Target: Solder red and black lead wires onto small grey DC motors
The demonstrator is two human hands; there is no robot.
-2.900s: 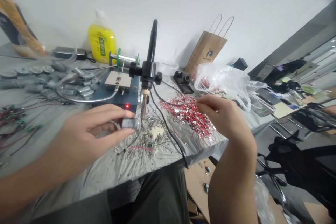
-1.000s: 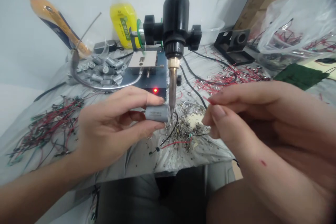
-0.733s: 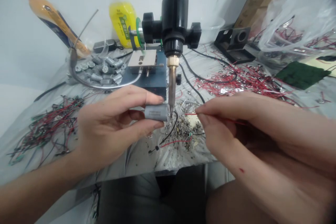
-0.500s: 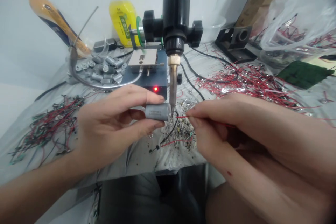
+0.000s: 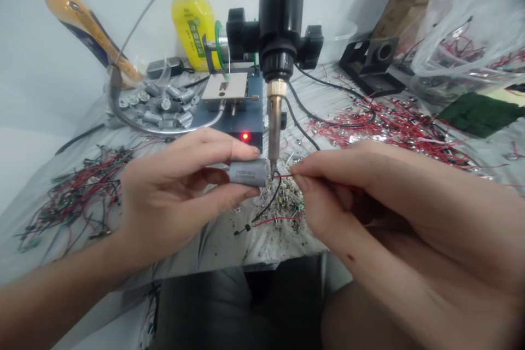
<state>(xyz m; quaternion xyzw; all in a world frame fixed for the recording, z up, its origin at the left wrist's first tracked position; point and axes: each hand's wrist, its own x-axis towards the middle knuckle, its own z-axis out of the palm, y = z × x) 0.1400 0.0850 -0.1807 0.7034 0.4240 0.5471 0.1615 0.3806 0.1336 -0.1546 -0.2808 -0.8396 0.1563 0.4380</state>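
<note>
a grey motor (image 5: 249, 172) sits near the middle of the view, on its side, one end facing three o'clock. the left hand (image 5: 176, 188), reaching in from eight o'clock, grasps it, forefinger above and thumb below. at the motor's three o'clock a red wire (image 5: 283, 176) is pinched between thumb and forefinger of the right hand (image 5: 361, 202), which comes in from four o'clock. the soldering iron (image 5: 281, 38) points down from one o'clock, its tip just beside the motor's end; whether it touches the wire i cannot tell. at four o'clock lie metal scraps (image 5: 289, 199). farther out, a blue machine (image 5: 229, 127) is near twelve, a yellow bottle (image 5: 192, 30) at eleven, more grey motors (image 5: 159, 106) at ten, tangled wires (image 5: 82, 191) at nine, and red wires (image 5: 369, 126) at two.
</note>
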